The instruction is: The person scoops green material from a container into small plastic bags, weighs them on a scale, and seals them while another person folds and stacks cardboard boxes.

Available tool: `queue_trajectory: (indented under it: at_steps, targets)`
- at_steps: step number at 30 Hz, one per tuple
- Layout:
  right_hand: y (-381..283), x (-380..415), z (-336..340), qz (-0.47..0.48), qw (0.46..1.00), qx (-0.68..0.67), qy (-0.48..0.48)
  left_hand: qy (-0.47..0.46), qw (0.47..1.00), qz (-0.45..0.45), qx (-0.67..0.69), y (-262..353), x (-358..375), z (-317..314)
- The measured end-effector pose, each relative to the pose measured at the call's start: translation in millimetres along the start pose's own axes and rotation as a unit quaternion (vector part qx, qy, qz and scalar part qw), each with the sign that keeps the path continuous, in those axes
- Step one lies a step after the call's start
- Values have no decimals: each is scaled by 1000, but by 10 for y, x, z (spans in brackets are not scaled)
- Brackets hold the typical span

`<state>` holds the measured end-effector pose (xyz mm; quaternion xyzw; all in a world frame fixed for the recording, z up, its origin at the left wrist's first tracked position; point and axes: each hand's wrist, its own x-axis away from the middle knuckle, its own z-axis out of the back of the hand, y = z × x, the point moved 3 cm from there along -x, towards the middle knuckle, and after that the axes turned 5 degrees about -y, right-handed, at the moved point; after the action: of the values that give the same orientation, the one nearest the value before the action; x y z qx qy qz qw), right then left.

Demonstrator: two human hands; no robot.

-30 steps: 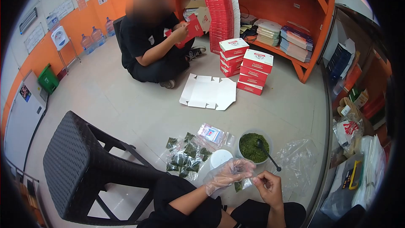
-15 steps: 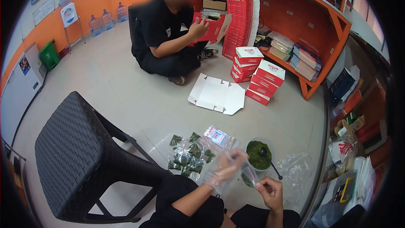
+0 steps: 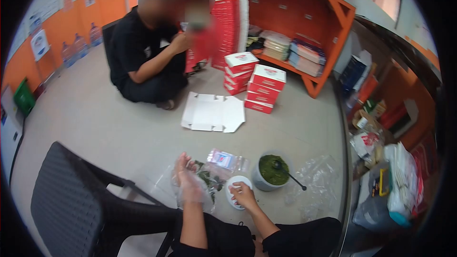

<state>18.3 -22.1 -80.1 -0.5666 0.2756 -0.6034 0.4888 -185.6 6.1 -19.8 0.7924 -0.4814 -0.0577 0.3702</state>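
My left hand (image 3: 187, 177), in a clear plastic glove, is open with its fingers stretched out. It is above the left side of several small clear packets of green flakes (image 3: 209, 175), partly covering them. My right hand (image 3: 245, 196) is bare, its fingers bent over a white round lid (image 3: 236, 204) on the floor. To the right of the lid stands a tub (image 3: 263, 183) of green flakes (image 3: 271, 171), with a black long-handled spoon (image 3: 297, 182) leaning in it. Behind the packets lies a clear bag with a blue-and-white label (image 3: 222, 159).
Across from me sits a person (image 3: 143, 57) holding a red box (image 3: 202, 45). Between us are a flat white carton (image 3: 212, 113) and stacked red-and-white boxes (image 3: 265, 88). A black stool (image 3: 71, 195) stands at my left; crumpled clear plastic (image 3: 316, 181) lies at right.
The clear bag held between my hands is no longer in them. My left hand has moved left and opened; my right hand has moved left onto the lid. The view has turned right.
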Motion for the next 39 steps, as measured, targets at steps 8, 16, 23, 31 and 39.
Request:
queue_trajectory:
  at_steps: [8, 16, 23, 31, 39]
  targets:
    - [-67, 371, 1111, 75, 980, 166, 80, -22, 998, 41, -36, -17, 179, -242]
    - [30, -58, 585, 167, 954, 250, 9, -30, 999, 17, 6, -104, 186, -230]
    - [557, -1573, 180, 170, 765, 551, 288, -5, 1000, 30, -1, -51, 14, -118]
    - [436, -1645, 209, 56, 835, 530, 140, -38, 998, 24, -43, -123, 28, -225]
    - [-213, -1360, 217, 171, 749, 598, 230, -63, 984, 26, -165, -190, 91, -221]
